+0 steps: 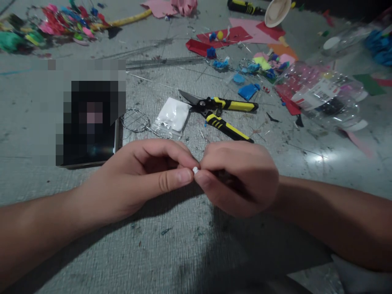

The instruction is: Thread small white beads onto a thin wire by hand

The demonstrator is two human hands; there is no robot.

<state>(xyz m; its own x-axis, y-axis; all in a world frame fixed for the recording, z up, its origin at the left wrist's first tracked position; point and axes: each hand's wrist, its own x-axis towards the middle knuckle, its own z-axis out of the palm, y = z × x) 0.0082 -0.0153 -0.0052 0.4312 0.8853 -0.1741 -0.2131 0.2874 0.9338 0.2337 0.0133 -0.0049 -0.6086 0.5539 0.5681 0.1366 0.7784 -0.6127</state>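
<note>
Between my fingertips is a tiny white lump (195,170), too small to tell its material. My left hand (147,171) pinches it from the left with thumb and index finger. From the right, my right hand (239,175) is curled, its thumb and index finger closed at the same lump; the inside of that fist is in shadow. Just beyond my hands lies a small clear plastic bag (173,116) with something white in it. Yellow-and-black snips (220,112) rest beside it, their handles spread apart. A coil of twisted wire (135,120) lies left of the bag.
A dark-screened device (92,139), partly pixelated, is at the left. Clear plastic bottles (324,96) lie at the right. Red paper (225,37) and blue scraps (249,91) are scattered behind. A colourful clump of scraps (61,20) sits at the back left.
</note>
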